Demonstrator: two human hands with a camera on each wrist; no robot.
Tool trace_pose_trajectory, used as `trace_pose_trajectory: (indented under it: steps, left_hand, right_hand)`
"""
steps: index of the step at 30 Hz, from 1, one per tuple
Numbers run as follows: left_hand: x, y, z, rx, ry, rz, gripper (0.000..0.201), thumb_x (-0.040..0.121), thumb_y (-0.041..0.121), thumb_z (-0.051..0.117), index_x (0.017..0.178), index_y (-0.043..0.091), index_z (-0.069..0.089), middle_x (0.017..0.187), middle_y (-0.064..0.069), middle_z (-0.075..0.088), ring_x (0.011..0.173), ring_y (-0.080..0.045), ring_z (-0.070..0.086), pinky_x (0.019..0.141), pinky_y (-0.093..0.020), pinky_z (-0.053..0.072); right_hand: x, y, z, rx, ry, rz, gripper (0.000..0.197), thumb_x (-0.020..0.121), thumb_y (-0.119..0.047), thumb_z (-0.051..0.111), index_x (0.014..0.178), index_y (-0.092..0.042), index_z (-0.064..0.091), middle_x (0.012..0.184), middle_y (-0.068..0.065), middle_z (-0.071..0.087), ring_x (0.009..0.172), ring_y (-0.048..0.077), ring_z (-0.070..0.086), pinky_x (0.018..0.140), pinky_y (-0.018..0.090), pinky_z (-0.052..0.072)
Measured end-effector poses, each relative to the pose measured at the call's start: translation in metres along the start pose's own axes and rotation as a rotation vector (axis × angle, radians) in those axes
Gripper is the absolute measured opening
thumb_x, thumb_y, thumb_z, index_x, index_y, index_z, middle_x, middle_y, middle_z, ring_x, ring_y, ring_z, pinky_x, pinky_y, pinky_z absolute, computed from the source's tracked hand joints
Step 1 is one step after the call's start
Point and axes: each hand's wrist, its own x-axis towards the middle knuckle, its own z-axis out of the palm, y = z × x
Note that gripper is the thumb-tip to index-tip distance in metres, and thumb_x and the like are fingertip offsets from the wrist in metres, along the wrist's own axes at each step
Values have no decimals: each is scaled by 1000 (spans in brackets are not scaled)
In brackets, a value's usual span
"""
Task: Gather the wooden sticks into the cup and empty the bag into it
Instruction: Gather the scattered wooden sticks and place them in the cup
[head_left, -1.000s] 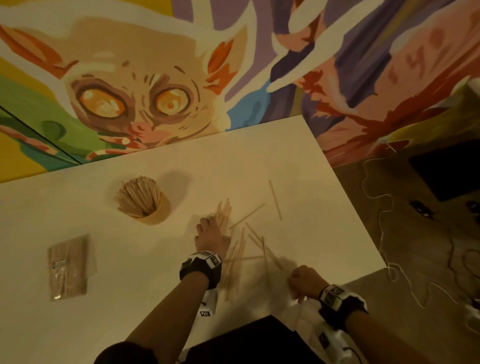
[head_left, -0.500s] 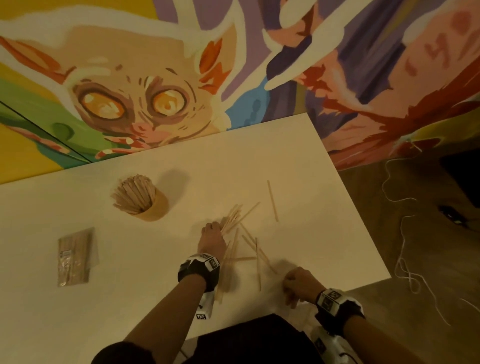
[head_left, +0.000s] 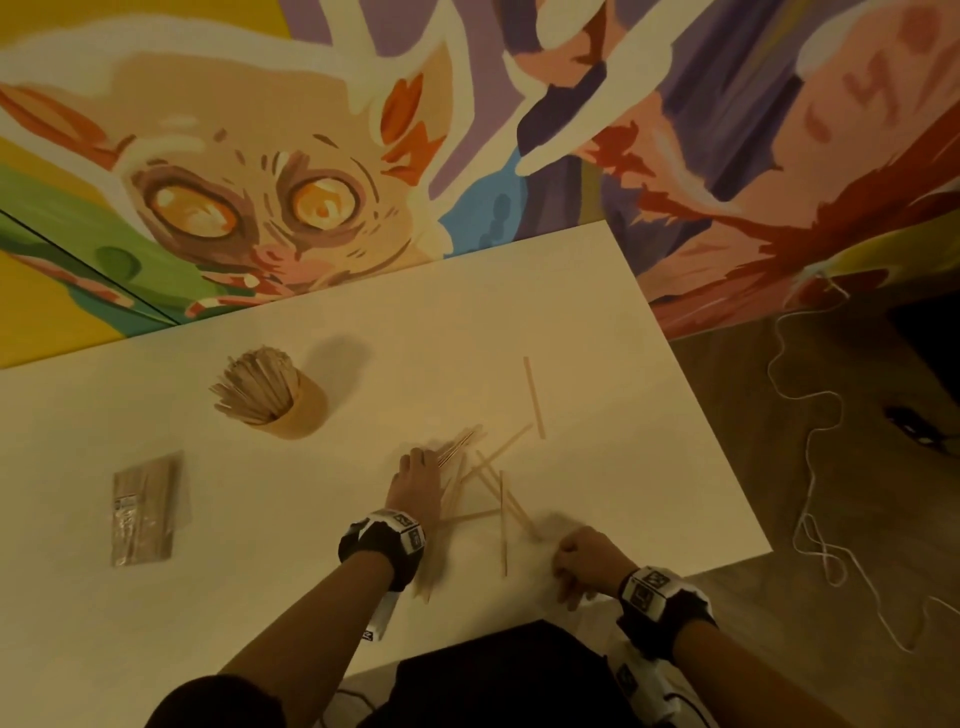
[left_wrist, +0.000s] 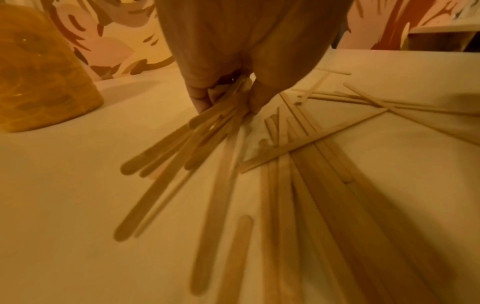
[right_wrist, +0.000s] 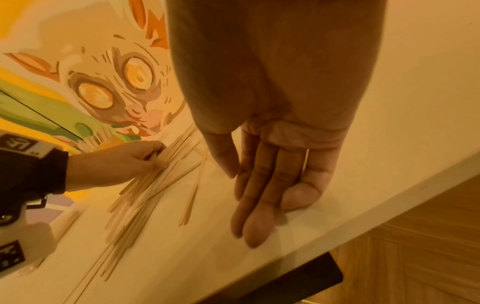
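Note:
A tan cup (head_left: 291, 410) packed with wooden sticks stands at the table's back left; in the left wrist view the cup (left_wrist: 39, 72) is to the hand's left. A clear bag of sticks (head_left: 148, 509) lies flat at the far left. Loose sticks (head_left: 498, 483) are scattered in the middle, and one single stick (head_left: 534, 397) lies farther back. My left hand (head_left: 415, 478) pinches a fanned bunch of sticks (left_wrist: 182, 148) between thumb and fingers (left_wrist: 200, 98), low on the table. My right hand (right_wrist: 259, 185) holds nothing; its straight fingers touch the table near the front edge.
The white table (head_left: 597, 332) ends close behind my right hand, with its right edge (head_left: 727, 467) beyond the sticks. Wooden floor with a white cord (head_left: 810, 519) lies to the right. A painted wall (head_left: 311, 182) rises behind the table.
My left hand has drawn several sticks together under its fingers, and their far ends have swung to the right. The right hand has stayed near the front edge.

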Motion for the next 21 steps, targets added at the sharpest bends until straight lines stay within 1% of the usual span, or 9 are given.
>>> trace_pose_trajectory:
  steps: [2, 4, 6, 8, 12, 14, 16, 18, 21]
  left_hand:
    - [0, -3, 0, 40, 16, 16, 38, 90, -1, 41, 127, -5, 46, 124, -22, 50, 109, -36, 51, 81, -41, 52]
    - [-1, -8, 0, 78, 9, 34, 39, 91, 1, 39, 130, -2, 43, 128, -19, 46, 113, -33, 48, 86, -39, 50]
    - [-1, -13, -1, 69, 7, 67, 40, 91, 0, 38, 131, 0, 41, 130, -16, 44, 115, -32, 46, 90, -38, 46]
    - [-1, -18, -5, 33, 14, 100, 38, 91, -2, 37, 129, 2, 41, 128, -15, 46, 113, -31, 46, 90, -37, 42]
    - [3, -29, -25, -80, -30, 134, 37, 93, -5, 35, 129, 5, 39, 113, -16, 58, 95, -32, 55, 71, -32, 33]
    - [4, -34, -33, -94, -42, 143, 34, 96, -1, 36, 129, 7, 38, 105, -16, 59, 84, -31, 54, 68, -32, 31]
    - [2, -40, -39, -106, -53, 132, 31, 99, 5, 37, 129, 8, 38, 94, -12, 56, 73, -27, 47, 65, -34, 32]
    - [-2, -44, -44, -132, -63, 124, 26, 101, 12, 36, 127, 9, 37, 83, -6, 50, 67, -25, 45, 62, -35, 35]
    - [-10, -46, -54, -246, -54, 120, 20, 104, 24, 32, 116, 10, 39, 68, -1, 46, 55, -22, 44, 53, -32, 33]
  right_hand:
    - [1, 0, -2, 10, -5, -4, 22, 91, -12, 50, 74, -8, 63, 66, 11, 71, 45, 15, 65, 43, 19, 45]
    - [1, -2, -4, 29, -1, -14, 23, 93, -12, 49, 76, -8, 64, 64, 8, 70, 45, 15, 64, 44, 20, 45]
    - [2, -4, -8, 48, 9, -23, 23, 94, -13, 49, 77, -8, 64, 64, 6, 70, 46, 14, 64, 44, 20, 45]
    - [3, -8, -12, 78, 11, -33, 23, 95, -13, 50, 78, -8, 64, 65, 6, 71, 48, 15, 65, 44, 20, 44]
    - [3, -18, -16, 116, 15, -60, 22, 97, -13, 49, 82, -6, 64, 67, 7, 71, 48, 15, 65, 45, 21, 44]
    - [4, -22, -16, 132, 24, -79, 22, 97, -12, 48, 82, -5, 63, 67, 8, 71, 49, 16, 64, 45, 21, 44]
    - [5, -25, -16, 146, 29, -91, 23, 97, -12, 48, 83, -5, 64, 68, 9, 72, 50, 17, 65, 45, 22, 44]
    - [5, -25, -15, 160, 28, -99, 23, 97, -11, 48, 84, -4, 65, 70, 11, 72, 51, 18, 65, 45, 21, 45]
    - [3, -26, -14, 198, 22, -94, 22, 98, -11, 48, 86, -1, 65, 70, 12, 72, 52, 20, 65, 46, 22, 45]
